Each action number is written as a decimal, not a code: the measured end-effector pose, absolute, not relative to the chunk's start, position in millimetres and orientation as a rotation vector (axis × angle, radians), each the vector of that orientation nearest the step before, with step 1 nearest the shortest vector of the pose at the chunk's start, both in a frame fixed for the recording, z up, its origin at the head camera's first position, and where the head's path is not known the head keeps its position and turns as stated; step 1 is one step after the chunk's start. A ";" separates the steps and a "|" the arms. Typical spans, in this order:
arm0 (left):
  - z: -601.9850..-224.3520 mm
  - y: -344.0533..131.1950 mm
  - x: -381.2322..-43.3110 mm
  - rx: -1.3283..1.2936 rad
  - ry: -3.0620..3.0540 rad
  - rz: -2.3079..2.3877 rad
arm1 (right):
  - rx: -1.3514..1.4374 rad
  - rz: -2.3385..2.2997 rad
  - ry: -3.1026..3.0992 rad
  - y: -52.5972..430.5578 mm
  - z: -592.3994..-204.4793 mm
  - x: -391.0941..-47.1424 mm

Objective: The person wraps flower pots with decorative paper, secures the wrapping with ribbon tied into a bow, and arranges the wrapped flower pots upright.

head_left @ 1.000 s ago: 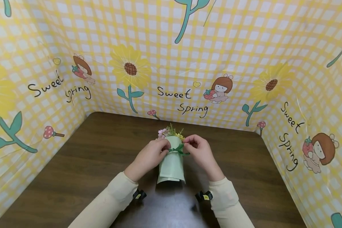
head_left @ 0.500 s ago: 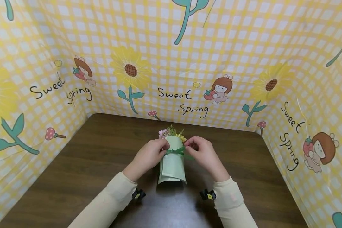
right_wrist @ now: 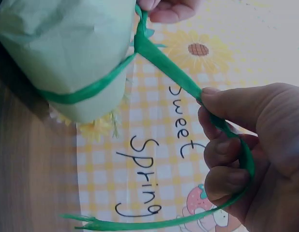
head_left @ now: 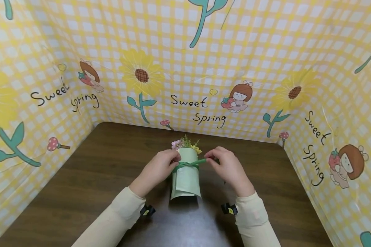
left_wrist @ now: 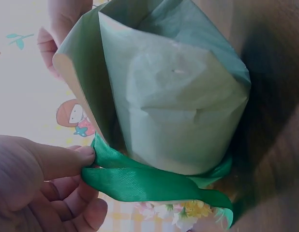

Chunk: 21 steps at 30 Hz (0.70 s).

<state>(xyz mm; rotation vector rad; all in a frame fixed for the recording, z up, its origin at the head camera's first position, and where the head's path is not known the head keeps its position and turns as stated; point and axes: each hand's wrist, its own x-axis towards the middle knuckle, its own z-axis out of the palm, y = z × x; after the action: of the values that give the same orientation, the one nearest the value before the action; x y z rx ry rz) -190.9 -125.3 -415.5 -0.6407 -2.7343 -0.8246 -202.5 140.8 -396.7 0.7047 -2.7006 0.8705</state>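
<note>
Ribbon (left_wrist: 140, 185) links left grip (head_left: 156, 171) and right grip (head_left: 231, 171) (both pinching it).

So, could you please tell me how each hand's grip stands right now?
Left hand: closed, pinching the green ribbon between thumb and fingers.
Right hand: closed, holding another stretch of the green ribbon.
</note>
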 end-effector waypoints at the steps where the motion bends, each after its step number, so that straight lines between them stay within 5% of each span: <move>1: -415.4 -126.2 -191.1 -0.639 -2.735 -0.824 | 0.712 0.855 -2.690 142.5 -396.8 -202.8; 21: -405.4 -135.6 -193.1 -0.721 -2.791 -0.743 | 0.751 0.776 -2.724 172.0 -396.0 -213.9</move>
<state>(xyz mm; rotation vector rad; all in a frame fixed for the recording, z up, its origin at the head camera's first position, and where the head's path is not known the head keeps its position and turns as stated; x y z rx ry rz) -193.1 -135.6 -405.4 -0.7212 -2.7906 -0.7427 -213.9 172.0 -396.0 0.7513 -2.7242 0.7759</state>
